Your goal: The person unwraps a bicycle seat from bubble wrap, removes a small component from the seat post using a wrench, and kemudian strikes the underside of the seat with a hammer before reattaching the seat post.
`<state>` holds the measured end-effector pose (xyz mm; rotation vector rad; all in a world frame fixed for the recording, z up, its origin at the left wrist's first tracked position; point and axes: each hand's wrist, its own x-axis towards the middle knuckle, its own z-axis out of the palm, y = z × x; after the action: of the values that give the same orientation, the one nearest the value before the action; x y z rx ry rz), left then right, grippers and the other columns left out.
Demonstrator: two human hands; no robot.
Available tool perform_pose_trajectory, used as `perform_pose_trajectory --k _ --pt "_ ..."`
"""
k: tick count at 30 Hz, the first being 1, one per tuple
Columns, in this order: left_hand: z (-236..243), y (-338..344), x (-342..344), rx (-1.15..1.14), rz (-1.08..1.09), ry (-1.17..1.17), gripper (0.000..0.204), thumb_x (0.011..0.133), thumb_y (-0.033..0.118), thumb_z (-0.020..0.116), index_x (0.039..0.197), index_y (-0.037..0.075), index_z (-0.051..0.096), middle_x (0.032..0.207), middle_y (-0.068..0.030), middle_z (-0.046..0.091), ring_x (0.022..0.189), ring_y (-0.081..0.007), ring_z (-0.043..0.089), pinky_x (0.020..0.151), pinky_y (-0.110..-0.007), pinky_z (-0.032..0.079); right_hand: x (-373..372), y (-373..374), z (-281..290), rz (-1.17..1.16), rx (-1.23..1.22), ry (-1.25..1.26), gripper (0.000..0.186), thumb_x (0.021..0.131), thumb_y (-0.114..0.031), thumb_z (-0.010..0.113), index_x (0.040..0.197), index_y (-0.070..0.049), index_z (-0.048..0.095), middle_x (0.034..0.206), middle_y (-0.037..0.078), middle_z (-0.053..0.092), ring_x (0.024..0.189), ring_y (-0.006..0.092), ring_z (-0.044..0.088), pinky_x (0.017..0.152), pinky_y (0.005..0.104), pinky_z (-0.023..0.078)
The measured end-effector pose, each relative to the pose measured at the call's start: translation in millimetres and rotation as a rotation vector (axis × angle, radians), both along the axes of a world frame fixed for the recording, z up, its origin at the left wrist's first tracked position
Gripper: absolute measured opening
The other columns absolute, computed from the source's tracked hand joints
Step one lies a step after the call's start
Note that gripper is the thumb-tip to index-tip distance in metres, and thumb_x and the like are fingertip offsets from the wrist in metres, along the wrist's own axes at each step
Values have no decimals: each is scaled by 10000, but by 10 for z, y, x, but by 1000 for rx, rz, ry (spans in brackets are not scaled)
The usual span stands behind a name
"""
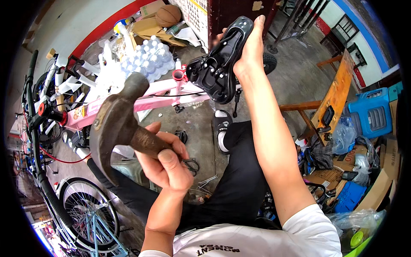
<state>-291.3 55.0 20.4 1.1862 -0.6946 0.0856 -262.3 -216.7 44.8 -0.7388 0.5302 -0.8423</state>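
Note:
My left hand point(165, 165) is closed around the handle of a claw hammer point(117, 120), whose worn, rusty brown head is raised close in front of me. My right hand point(250, 51), arm stretched forward, grips a black bicycle saddle point(214, 70) near one end. The saddle's underside faces me, showing its rails and metal fittings; most of my right fingers are behind it. Below and behind both hands lies a pink bicycle frame point(160, 88). A red seat clamp point(178, 75) sits on its seat tube, just left of the saddle. The hammer and saddle are apart.
Black handlebars point(32, 103) rise at the left, above a spoked wheel point(87, 205). Packed clear bottles point(147, 60) and a basketball point(168, 16) are at the back. A wooden bench point(336, 96), blue plastic stool point(371, 112) and cardboard clutter lie right. Loose tools point(207, 182) lie between my legs.

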Motion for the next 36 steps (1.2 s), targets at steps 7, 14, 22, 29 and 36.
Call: perform_pose_trajectory --k 7,14,22,29,36 --pt "-90 87 -16 188 -82 113 501 1070 343 532 1351 -68 473 778 -36 524 533 -63 431 466 -198 349 -5 -111 -73 -77 102 -48 734 985 -756 368 914 -57 581 724 105 632 643 260 674 575 413 585" --pt "-164 66 -10 239 -106 117 460 1063 287 549 1365 -57 495 775 -22 538 545 -50 426 477 -195 331 -28 -60 -33 -72 4 21 800 971 -778 358 937 -21 616 762 137 661 673 263 692 629 423 603" --pt "125 -22 114 230 -42 -21 469 1051 250 556 1364 -91 480 705 -29 585 526 -63 466 474 -225 354 -22 227 27 -222 -659 257 945 951 -817 361 871 33 766 778 59 687 789 128 600 749 313 472" --pt "-142 -131 168 641 40 -92 359 982 120 632 1286 -64 584 837 -203 675 679 -252 666 669 -348 523 40 35 -164 -125 -613 337 867 934 -833 363 847 -34 689 726 89 687 651 160 664 623 301 547" --pt "29 -41 72 103 90 -156 492 1056 268 536 1349 -123 479 736 -57 593 539 -73 494 496 -212 358 3 161 -14 -33 -402 100 825 947 -801 393 867 -32 682 722 112 694 661 188 694 628 326 583"
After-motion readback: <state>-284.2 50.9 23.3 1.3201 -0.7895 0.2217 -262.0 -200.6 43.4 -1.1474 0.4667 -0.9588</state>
